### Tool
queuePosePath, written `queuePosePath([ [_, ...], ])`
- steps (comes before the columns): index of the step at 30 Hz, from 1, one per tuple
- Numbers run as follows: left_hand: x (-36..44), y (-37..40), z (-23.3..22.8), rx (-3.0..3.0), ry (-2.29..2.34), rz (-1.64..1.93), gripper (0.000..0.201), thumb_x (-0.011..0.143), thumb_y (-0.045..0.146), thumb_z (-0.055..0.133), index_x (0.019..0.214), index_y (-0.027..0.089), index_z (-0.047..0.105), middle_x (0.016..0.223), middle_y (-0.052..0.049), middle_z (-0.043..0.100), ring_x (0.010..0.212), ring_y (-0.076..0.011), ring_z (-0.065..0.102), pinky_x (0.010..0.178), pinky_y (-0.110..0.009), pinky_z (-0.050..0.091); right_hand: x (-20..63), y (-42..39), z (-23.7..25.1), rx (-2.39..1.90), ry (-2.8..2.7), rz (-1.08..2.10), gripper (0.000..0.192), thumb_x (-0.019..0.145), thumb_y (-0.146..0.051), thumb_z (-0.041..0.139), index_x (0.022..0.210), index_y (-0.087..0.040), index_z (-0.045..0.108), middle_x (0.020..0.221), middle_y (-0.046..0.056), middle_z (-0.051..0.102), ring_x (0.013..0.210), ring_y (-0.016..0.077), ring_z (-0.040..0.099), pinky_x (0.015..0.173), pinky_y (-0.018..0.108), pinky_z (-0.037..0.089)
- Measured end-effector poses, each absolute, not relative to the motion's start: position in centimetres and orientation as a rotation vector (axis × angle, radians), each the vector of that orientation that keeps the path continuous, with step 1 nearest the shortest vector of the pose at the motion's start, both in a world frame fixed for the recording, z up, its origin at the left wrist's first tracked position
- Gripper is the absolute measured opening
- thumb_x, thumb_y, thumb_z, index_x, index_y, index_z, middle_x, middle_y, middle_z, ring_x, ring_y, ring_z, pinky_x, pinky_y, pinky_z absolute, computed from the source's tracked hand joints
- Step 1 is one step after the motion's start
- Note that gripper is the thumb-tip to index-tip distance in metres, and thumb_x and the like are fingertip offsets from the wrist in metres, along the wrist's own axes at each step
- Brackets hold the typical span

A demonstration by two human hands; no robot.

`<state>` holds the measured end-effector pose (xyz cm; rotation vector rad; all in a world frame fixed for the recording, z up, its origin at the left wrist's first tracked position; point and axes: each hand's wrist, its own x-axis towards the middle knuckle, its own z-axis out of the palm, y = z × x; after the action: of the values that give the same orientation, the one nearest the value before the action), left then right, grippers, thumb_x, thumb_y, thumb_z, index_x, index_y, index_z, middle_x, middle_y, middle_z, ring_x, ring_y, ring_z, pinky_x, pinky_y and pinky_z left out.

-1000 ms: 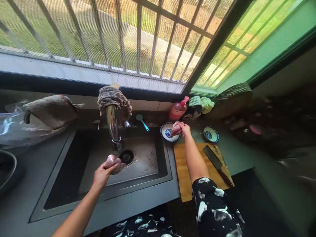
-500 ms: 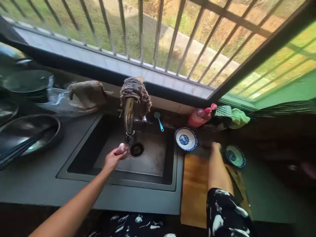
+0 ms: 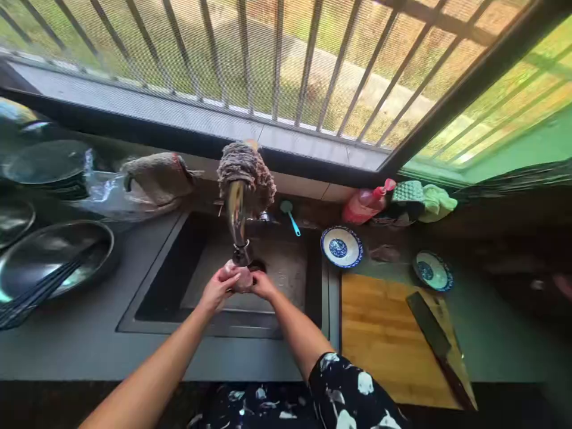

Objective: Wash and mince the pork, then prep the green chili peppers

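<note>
Meat piece point(image 3: 242, 277): pinkish raw lump, held over the sink point(image 3: 286, 310) basin just under the faucet point(image 3: 236, 220) spout.
Left hand point(image 3: 217, 289): fingers curled around the lump's left side.
Right hand point(image 3: 263, 285): fingers closed on its right side, touching the meat.
Handling: probably soft, wet, slippery, light; likely sags if pinched.
Hold: cup from below with both palms, not fingertips.
Nearby: cleaver point(image 3: 435, 342) on cutting board point(image 3: 379, 333); blue-patterned bowl point(image 3: 341, 246) beside the sink.

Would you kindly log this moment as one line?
left hand: on meat | right hand: on meat | place: under tap, over sink
</note>
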<state>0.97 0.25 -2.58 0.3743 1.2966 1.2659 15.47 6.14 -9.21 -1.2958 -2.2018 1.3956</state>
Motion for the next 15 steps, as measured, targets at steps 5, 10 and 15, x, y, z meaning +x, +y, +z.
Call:
queuePosePath([
  [5, -0.2, -0.4, -2.4, 0.501, 1.392, 1.348, 0.062, 0.038, 0.036, 0.082, 0.089, 0.013, 0.055, 0.077, -0.004, 0.063, 0.068, -0.0169, 0.059, 0.064, -0.027, 0.047, 15.9, 5.1, -8.5, -1.359, -2.199, 1.593, 0.013, 0.069, -0.015, 0.059, 0.082, -0.014, 0.060, 0.069, 0.000, 0.063, 0.061, 0.0147, 0.059, 0.058, 0.024, 0.046],
  [10, -1.2, -1.2, -1.4, 0.859, 1.552, 1.287, 0.048, 0.042, 0.041, 0.077, 0.080, 0.016, 0.062, 0.070, 0.000, 0.062, 0.070, -0.0178, 0.057, 0.070, -0.027, 0.045, 15.8, 4.7, -6.8, -1.453, -2.215, 1.524, 0.009, 0.068, -0.011, 0.056, 0.076, -0.016, 0.058, 0.063, 0.000, 0.062, 0.059, 0.0159, 0.059, 0.056, 0.024, 0.045],
  [15, -4.0, -2.0, 0.5, 0.966, 1.729, 1.271, 0.062, 0.044, 0.046, 0.076, 0.099, 0.022, 0.059, 0.083, 0.000, 0.065, 0.080, -0.0216, 0.060, 0.078, -0.031, 0.047, 15.2, 6.1, -3.8, -1.548, -2.177, 0.989, 0.015, 0.070, -0.017, 0.054, 0.083, -0.020, 0.060, 0.087, 0.006, 0.065, 0.090, 0.0226, 0.058, 0.082, 0.034, 0.041],
])
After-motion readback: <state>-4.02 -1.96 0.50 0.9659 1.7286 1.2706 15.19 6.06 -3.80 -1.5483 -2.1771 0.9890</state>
